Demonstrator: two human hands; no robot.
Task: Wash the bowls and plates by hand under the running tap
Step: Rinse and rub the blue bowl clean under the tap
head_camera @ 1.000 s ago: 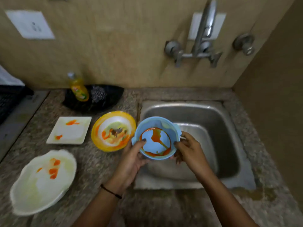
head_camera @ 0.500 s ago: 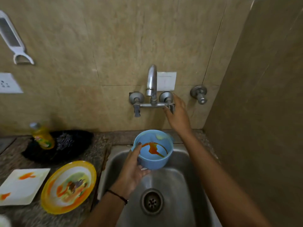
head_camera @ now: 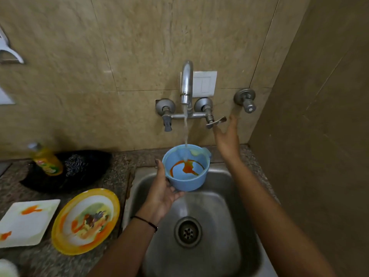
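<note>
I count one blue bowl [head_camera: 186,168], held over the sink [head_camera: 229,196] right under the tap spout [head_camera: 186,82]. One water stream [head_camera: 185,128] lands inside it on orange sauce smears. My left hand [head_camera: 162,188] grips the bowl from the left and below, thumb up by the rim, fingers curled under the base. My right hand [head_camera: 226,138] is raised with fingers straight and spread, holding nothing, just beside the right lever [head_camera: 216,121]; it's blurred, so I can't tell if it touches. That makes two levers with the left lever [head_camera: 167,121], plus one separate wall valve [head_camera: 245,100] further right. One drain [head_camera: 187,231] sits below the bowl.

On the counter [head_camera: 24,194] left of the sink I count two dirty plates: one yellow-rimmed round plate [head_camera: 85,220] and one white square plate [head_camera: 26,222], side by side. A white edge [head_camera: 7,268] shows in the bottom corner; can't tell what it is. Behind them is one black tray [head_camera: 65,184] with one soap bottle [head_camera: 47,159] and one steel scrubber [head_camera: 74,163].
</note>
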